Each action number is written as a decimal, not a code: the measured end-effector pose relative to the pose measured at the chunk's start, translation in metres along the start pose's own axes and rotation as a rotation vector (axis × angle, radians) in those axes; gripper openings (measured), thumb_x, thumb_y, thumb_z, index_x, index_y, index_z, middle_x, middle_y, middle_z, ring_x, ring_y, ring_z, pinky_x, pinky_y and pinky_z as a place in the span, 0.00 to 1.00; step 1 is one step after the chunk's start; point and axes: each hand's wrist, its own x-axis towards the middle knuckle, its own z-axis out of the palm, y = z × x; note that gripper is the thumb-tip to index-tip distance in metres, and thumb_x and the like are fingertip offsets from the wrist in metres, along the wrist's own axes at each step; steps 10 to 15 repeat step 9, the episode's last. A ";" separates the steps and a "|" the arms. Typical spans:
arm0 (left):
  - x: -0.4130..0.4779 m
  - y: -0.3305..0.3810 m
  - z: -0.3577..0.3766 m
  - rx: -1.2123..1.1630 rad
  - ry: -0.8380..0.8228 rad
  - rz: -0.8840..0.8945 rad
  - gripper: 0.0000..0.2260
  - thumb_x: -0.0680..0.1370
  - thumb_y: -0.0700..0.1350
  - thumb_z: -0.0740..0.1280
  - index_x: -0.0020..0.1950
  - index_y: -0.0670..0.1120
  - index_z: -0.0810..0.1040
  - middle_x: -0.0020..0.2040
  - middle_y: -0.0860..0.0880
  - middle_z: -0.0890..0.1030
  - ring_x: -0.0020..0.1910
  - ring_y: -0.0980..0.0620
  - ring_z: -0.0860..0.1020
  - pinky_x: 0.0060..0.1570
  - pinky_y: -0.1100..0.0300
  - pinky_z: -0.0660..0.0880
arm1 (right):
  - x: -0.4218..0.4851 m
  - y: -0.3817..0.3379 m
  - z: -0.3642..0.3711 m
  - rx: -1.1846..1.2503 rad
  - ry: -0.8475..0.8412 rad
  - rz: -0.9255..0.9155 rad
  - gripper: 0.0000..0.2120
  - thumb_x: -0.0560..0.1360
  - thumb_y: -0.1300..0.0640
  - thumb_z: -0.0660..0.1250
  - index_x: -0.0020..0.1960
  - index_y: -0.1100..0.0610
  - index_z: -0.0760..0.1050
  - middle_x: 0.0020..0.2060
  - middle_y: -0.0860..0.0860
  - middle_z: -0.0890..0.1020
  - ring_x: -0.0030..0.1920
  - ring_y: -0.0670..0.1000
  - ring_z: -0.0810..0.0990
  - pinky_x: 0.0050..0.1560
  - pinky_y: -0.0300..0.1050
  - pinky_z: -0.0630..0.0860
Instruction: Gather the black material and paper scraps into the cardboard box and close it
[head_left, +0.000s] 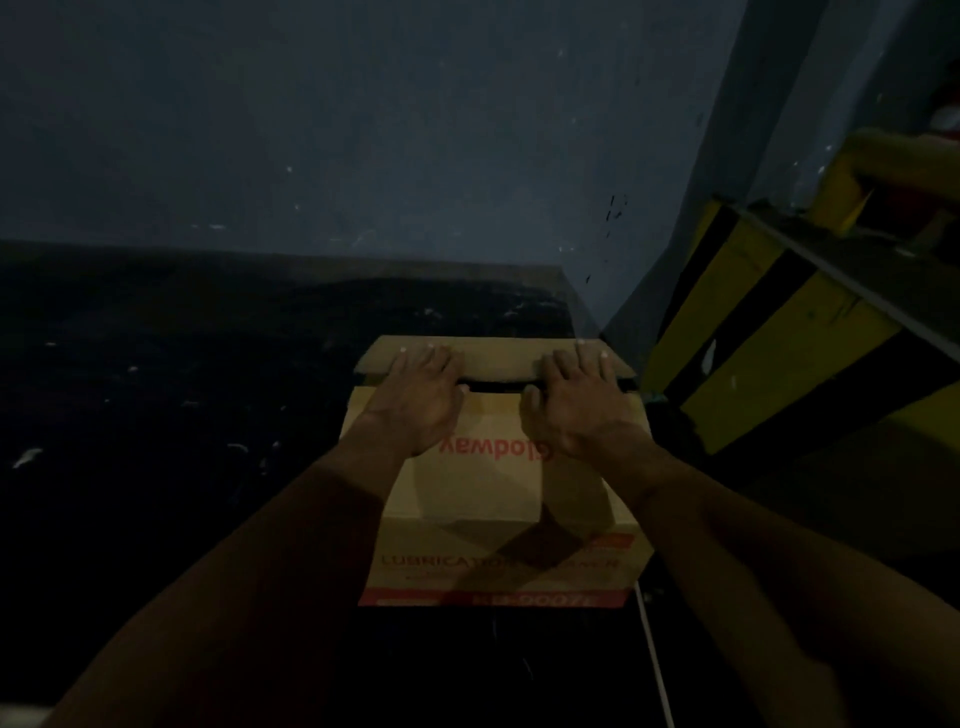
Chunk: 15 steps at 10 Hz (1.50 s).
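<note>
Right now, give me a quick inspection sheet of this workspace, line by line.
Surface: dark floor, dim, speckled.
Job's things: cardboard box, flaps folded down, narrow dark gap between them; contents hidden.
Clutter: pale scraps on the floor left of the box.
Grips: left hand and right hand flat on the flaps, fingers straight.
Cables: thin white line beside the box; cannot tell whether a cable.
Surroundings: grey wall; yellow-and-black striped structure on the right.

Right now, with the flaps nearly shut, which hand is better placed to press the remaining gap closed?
Left, marginally. The left hand and right hand both lie flat across the cardboard box seam, but the left thumb reaches the dark gap.
</note>
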 end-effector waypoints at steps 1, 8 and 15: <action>0.002 -0.001 0.015 -0.119 -0.057 0.018 0.21 0.84 0.49 0.48 0.76 0.43 0.59 0.76 0.43 0.62 0.74 0.45 0.60 0.73 0.49 0.52 | 0.006 0.001 0.021 0.083 -0.020 -0.010 0.24 0.81 0.46 0.46 0.70 0.58 0.65 0.71 0.56 0.67 0.73 0.60 0.59 0.74 0.58 0.52; -0.007 0.002 0.004 -0.130 -0.240 -0.026 0.24 0.83 0.45 0.51 0.77 0.40 0.52 0.78 0.41 0.54 0.76 0.44 0.54 0.74 0.49 0.53 | -0.015 -0.020 0.014 0.111 -0.101 0.092 0.25 0.82 0.50 0.53 0.76 0.58 0.55 0.76 0.56 0.58 0.75 0.60 0.54 0.74 0.57 0.50; -0.035 0.000 -0.006 -0.249 0.023 -0.016 0.22 0.83 0.46 0.51 0.77 0.42 0.55 0.77 0.42 0.57 0.76 0.45 0.55 0.75 0.49 0.53 | -0.024 -0.025 0.002 0.114 -0.054 0.119 0.24 0.83 0.52 0.49 0.77 0.58 0.52 0.78 0.55 0.54 0.77 0.59 0.50 0.75 0.57 0.48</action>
